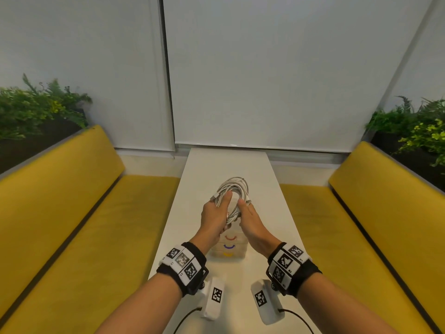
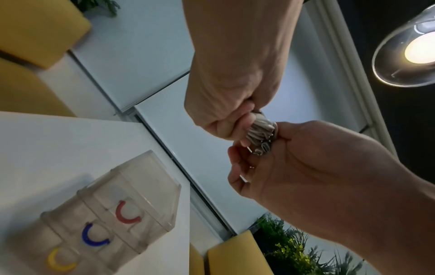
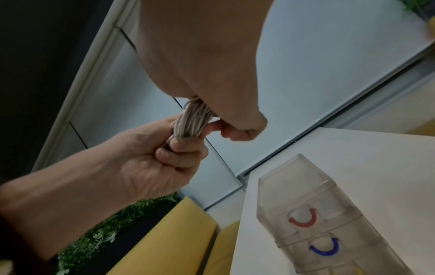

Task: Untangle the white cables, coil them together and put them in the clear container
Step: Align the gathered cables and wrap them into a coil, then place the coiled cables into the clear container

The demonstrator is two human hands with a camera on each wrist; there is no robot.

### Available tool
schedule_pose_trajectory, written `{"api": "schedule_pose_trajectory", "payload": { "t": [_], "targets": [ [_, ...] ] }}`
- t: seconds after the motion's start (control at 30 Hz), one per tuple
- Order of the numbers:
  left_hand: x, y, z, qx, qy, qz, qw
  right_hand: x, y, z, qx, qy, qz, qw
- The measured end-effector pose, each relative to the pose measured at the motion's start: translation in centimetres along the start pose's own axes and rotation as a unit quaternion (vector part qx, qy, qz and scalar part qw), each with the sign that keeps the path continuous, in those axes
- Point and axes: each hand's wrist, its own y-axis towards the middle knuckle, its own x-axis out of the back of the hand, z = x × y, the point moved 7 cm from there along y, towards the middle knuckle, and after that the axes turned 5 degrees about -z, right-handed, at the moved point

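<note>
The white cables (image 1: 233,189) form one coil of several loops, held upright above the white table (image 1: 272,201). My left hand (image 1: 216,210) grips the coil's left side, thumb laid over the strands. My right hand (image 1: 250,219) holds the right side, thumb up against the loops. In the left wrist view the cable bundle (image 2: 260,133) sits between the curled fingers of both hands. In the right wrist view my left hand (image 3: 160,160) clenches the bundle (image 3: 190,122) from below. The clear container (image 1: 228,249), with red, blue and yellow curved handles, stands on the table under my hands.
Yellow benches (image 1: 79,213) run along both sides of the narrow table. Planters with green plants (image 1: 36,104) stand behind them. Two white tagged blocks (image 1: 214,297) with black leads lie at the table's near edge. A pendant lamp (image 2: 412,48) hangs overhead.
</note>
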Motion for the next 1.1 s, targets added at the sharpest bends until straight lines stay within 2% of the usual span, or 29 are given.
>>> {"api": "schedule_pose_trajectory", "payload": {
  "t": [0.1, 0.2, 0.3, 0.4, 0.47, 0.6, 0.7, 0.93, 1.1],
  "targets": [
    [0.4, 0.4, 0.8, 0.006, 0.023, 0.009, 1.000, 0.1, -0.7, -0.3, -0.032, -0.009, 0.004, 0.999],
    [1.6, 0.8, 2.0, 0.032, 0.028, 0.014, 0.999, 0.1, -1.2, -1.0, -0.065, -0.025, 0.038, 0.997],
    [3.0, 1.3, 3.7, 0.059, 0.037, 0.014, 0.997, 0.6, -0.7, -3.4, -0.136, -0.009, 0.059, 0.989],
    [4.1, 1.2, 4.6, 0.075, 0.020, 0.004, 0.997, 2.4, 0.7, -6.9, -0.206, 0.071, -0.008, 0.976],
    [4.9, 1.1, 4.7, 0.076, 0.013, 0.002, 0.997, 3.4, 0.7, -9.1, -0.228, 0.065, -0.063, 0.970],
    [6.0, 1.4, 5.8, 0.086, 0.017, 0.004, 0.996, 2.7, 0.2, -14.0, -0.263, 0.004, -0.088, 0.961],
    [6.4, 1.4, 6.7, 0.101, 0.025, 0.006, 0.995, 1.1, -0.1, -16.6, -0.290, 0.051, -0.127, 0.947],
    [7.7, 1.9, 7.8, 0.117, 0.028, 0.025, 0.992, -1.7, 0.2, -18.7, -0.347, 0.235, -0.262, 0.869],
    [8.6, 2.2, 8.1, 0.122, 0.013, 0.026, 0.992, -2.6, 0.6, -17.9, -0.367, 0.301, -0.301, 0.827]
  ]
}}
